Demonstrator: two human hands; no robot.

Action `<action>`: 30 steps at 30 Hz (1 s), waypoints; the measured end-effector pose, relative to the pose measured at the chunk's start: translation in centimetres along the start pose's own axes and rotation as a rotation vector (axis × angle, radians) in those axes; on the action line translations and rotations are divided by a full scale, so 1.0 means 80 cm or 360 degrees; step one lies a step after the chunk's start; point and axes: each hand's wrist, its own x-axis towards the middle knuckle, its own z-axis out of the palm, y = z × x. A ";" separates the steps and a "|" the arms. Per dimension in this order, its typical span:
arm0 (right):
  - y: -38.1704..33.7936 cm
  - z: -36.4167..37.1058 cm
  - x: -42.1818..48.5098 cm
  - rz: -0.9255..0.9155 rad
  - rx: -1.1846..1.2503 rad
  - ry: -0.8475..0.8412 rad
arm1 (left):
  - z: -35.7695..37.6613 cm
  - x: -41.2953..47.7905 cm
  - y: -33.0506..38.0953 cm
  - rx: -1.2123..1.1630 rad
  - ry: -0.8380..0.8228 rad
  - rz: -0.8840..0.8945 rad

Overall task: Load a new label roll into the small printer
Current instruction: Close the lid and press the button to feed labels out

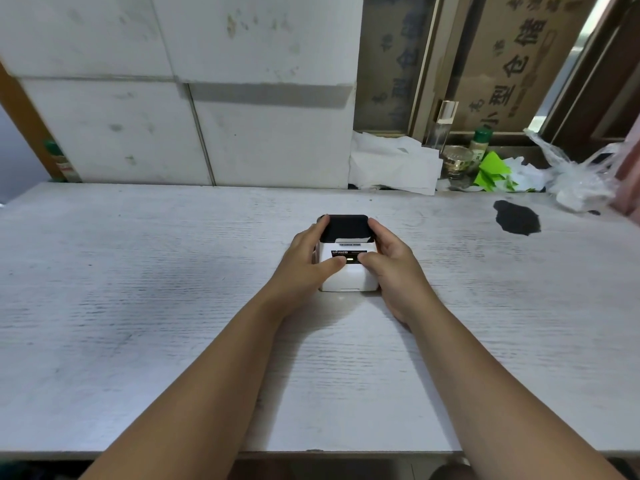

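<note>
You clasp the printer [347, 258] from both sides, left hand [309, 256] and right hand [390, 261] grasping it, thumbs on its front face, probably to steady it

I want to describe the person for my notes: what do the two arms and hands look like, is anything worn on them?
Both forearms are bare; no sleeves show. The left hand and the right hand wear no gloves, and no rings, watch or bracelet can be seen.
</note>
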 end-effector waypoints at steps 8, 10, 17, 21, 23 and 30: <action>-0.001 -0.002 0.000 0.0004 0.0054 -0.0021 | 0.001 -0.001 0.001 0.0077 0.0014 0.0011; 0.000 -0.002 -0.001 0.0006 0.0071 -0.0024 | 0.002 -0.001 0.002 0.0083 0.0022 0.0009; 0.001 -0.004 -0.003 -0.0008 0.0144 -0.0046 | 0.001 0.000 0.002 0.0049 0.0038 0.0007; -0.003 -0.003 -0.006 -0.0030 0.0167 -0.0063 | 0.001 0.001 0.001 0.0043 0.0042 -0.0004; -0.005 -0.003 -0.007 -0.0028 0.0171 -0.0071 | 0.000 0.002 -0.001 0.0023 0.0045 -0.0003; -0.004 -0.003 -0.005 -0.0025 0.0182 -0.0077 | 0.000 0.003 -0.003 0.0005 0.0035 0.0004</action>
